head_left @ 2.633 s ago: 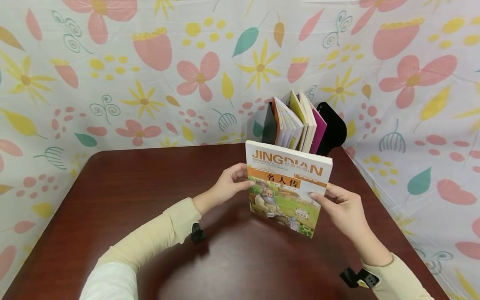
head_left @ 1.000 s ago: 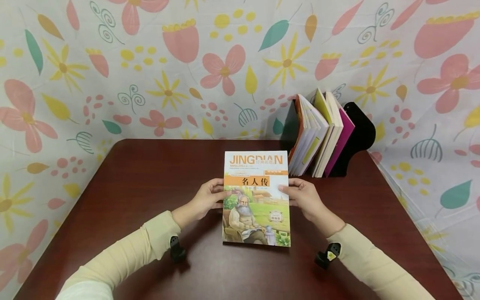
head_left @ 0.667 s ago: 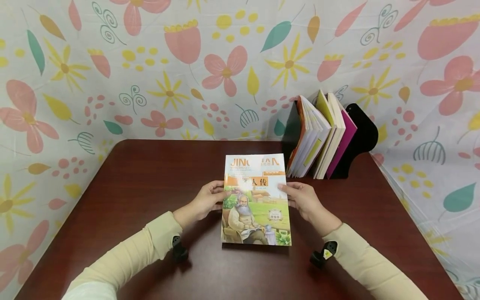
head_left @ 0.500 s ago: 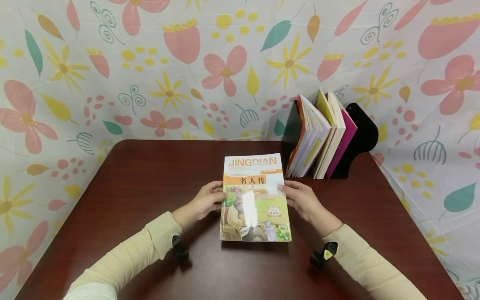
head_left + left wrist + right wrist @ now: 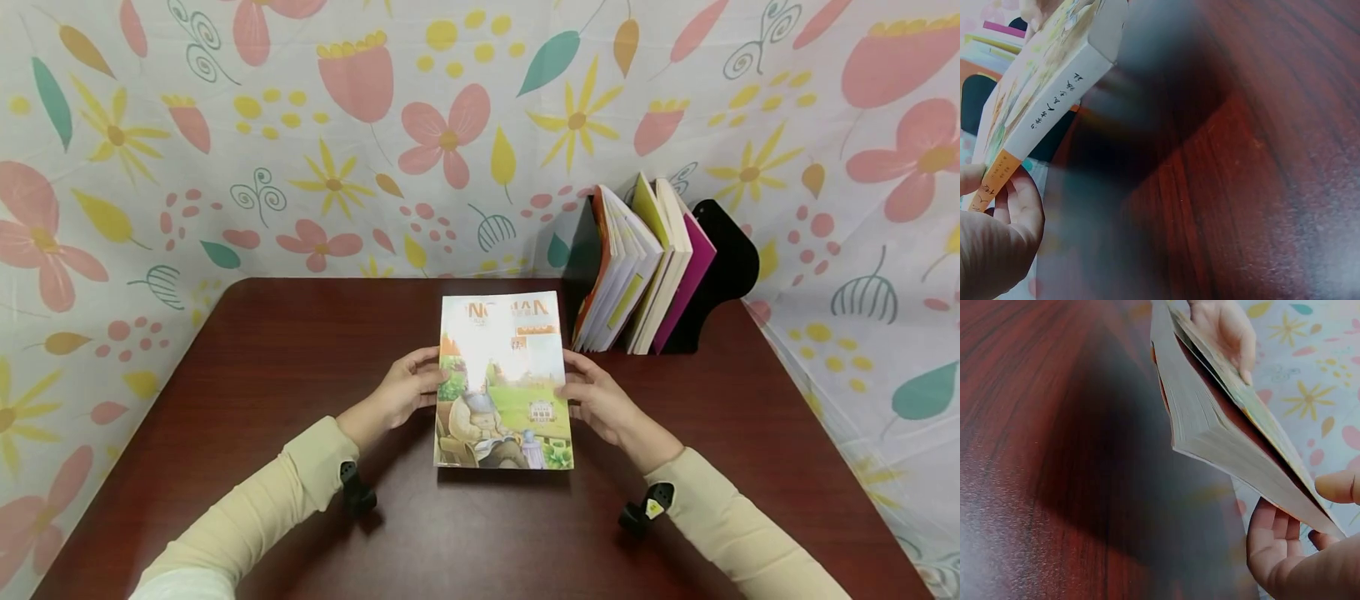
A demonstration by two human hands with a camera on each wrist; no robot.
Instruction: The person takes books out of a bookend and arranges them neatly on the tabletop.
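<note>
A paperback book (image 5: pixel 510 417) with an illustrated cover of a bearded seated figure is held face up over the table, glare washing out its upper half. My left hand (image 5: pixel 405 390) grips the spine side, thumb on the cover and fingers beneath. At the opposite edge, my right hand (image 5: pixel 603 408) pinches the book in the same way. The left wrist view shows the white and orange spine (image 5: pixel 1054 103) between thumb and fingers. In the right wrist view the front cover (image 5: pixel 1272 428) stands slightly apart from the pages (image 5: pixel 1210 431).
Several books (image 5: pixel 637 267) lean in a black bookend (image 5: pixel 716 267) at the back right of the dark wooden table (image 5: pixel 315 333). A floral cloth (image 5: pixel 450 208) hangs behind the table and along its sides.
The book has come left from in front of the bookend and turned from tilted to squarely facing up. In the last half second it has shifted slightly away from me. Both hands keep their grip.
</note>
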